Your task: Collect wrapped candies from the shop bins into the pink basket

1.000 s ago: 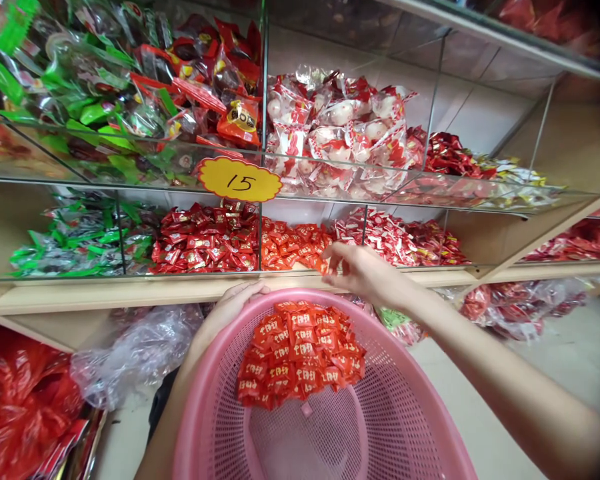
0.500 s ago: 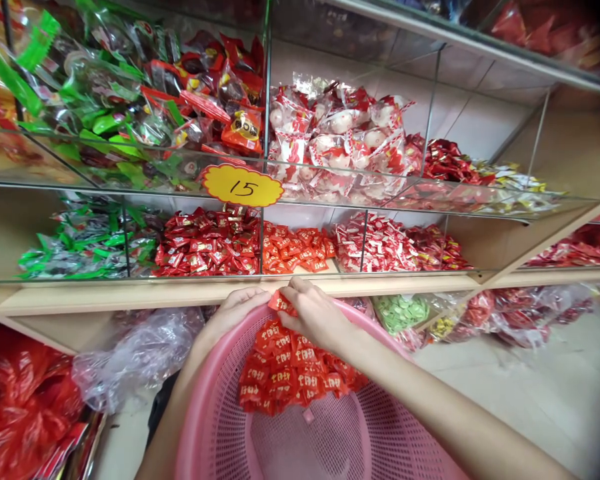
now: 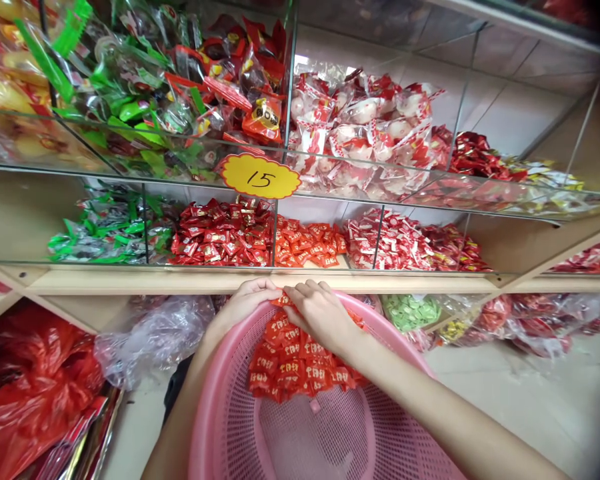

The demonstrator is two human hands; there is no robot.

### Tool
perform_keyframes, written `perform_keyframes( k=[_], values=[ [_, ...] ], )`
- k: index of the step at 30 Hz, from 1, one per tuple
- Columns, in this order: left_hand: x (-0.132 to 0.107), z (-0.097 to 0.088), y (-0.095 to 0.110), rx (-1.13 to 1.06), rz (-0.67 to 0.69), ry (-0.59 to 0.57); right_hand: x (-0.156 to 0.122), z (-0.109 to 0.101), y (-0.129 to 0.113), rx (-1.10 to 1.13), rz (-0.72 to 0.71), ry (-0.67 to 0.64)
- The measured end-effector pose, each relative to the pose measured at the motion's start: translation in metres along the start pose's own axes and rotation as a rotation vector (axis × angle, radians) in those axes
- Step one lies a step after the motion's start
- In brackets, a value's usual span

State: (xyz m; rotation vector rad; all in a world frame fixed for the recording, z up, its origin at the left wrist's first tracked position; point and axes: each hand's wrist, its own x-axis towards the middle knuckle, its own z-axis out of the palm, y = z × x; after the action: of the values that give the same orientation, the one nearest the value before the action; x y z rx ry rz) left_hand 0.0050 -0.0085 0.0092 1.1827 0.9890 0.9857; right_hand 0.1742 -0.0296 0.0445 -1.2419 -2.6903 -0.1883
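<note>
A pink mesh basket (image 3: 220, 413) is held up against the wooden shelf edge (image 3: 130, 280). My left hand (image 3: 247, 303) grips its far rim, fingers curled over it. A heap of red-wrapped candies (image 3: 290, 367) lies at the basket's far end. My right hand (image 3: 320, 317) rests on top of that heap, fingers bent down among the candies near the rim. Straight behind, a glass compartment holds more of the same orange-red candies (image 3: 307, 243).
Glass bins above hold green, red and white-red wrapped sweets, with a yellow price tag (image 3: 260, 177) reading 15. Plastic bags of stock (image 3: 150, 340) and a red bag (image 3: 25, 380) lie under the shelf. Tiled floor shows at the right.
My right hand came back from the shelf compartment down into the basket and now lies on the candy heap. The view has shifted a little to the left.
</note>
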Motion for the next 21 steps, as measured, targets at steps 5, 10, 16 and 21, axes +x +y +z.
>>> perform_keyframes(
  k=[5,10,16,21],
  values=[
    [0.000,0.002,0.003,-0.038,0.012,0.034,-0.007,-0.017,0.019,0.154,0.040,0.038],
    [0.000,0.000,0.000,-0.060,-0.022,0.070,-0.024,-0.032,0.057,0.346,0.099,0.067],
    [0.002,0.000,-0.002,-0.044,-0.050,0.078,-0.042,-0.027,0.063,0.361,0.039,0.008],
    [0.002,0.000,-0.003,-0.028,-0.021,0.117,-0.050,-0.021,0.030,0.372,-0.026,-0.071]
  ],
)
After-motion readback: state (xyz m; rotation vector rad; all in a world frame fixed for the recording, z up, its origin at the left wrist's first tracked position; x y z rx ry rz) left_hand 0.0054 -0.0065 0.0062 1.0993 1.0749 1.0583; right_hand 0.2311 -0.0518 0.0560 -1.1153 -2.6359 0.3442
